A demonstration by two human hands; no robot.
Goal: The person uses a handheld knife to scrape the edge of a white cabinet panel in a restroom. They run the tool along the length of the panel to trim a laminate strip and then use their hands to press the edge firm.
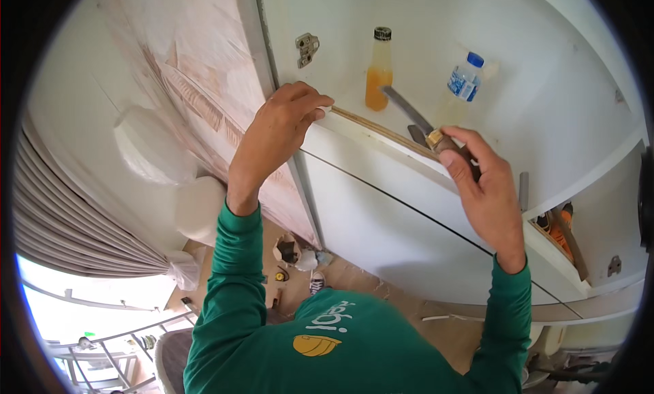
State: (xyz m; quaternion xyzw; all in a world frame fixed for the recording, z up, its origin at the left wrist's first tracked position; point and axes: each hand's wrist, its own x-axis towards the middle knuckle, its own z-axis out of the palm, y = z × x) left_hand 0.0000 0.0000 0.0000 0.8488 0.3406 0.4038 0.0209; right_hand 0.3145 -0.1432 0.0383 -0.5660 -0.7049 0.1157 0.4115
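My left hand [276, 131] is at the left end of the white cabinet board's front edge [381, 130], thumb and fingers pinched on a small white piece [325, 110], perhaps edge strip. Bare brown wood core shows along the edge to its right. In my right hand [487, 196] is a knife [407, 109] with a brass collar and a dark handle, its narrow blade slanting up and left above the board. Behind the collar lies a small dark flat piece [417, 135], partly hidden. An orange drink bottle [379, 80] and a blue-capped water bottle [464, 80] stand inside the cabinet.
A metal hinge [307, 50] sticks out from the cabinet's left wall. Orange-and-black tools [562, 234] lie in the right compartment. Plastic-wrapped bundles [153, 145] and a curtain [82, 203] are at left. A paper bag [287, 249] and a tape measure [281, 275] are on the floor.
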